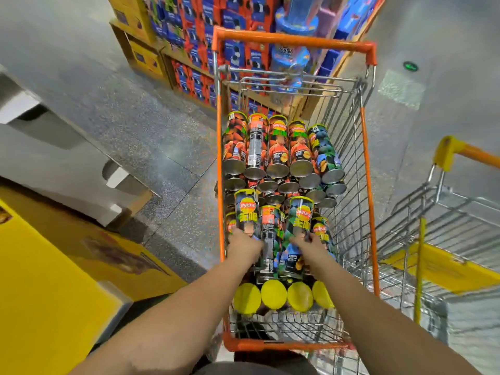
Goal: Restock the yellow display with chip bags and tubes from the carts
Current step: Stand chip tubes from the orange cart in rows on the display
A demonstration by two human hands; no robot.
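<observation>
An orange-framed wire cart stands in front of me, packed with chip tubes lying on their sides. The far rows show metal bottoms; the near row shows yellow lids. Both my arms reach into the cart. My left hand grips a dark tube with a yellow rim on the top layer. A similar tube is held by my right hand. An orange-labelled tube lies between the two hands. The yellow display fills the lower left.
A second wire cart with a yellow handle stands at the right, its basket close beside the orange one. A stack of blue and red boxes on shelving rises beyond the cart. A white fixture sits at the left on the speckled floor.
</observation>
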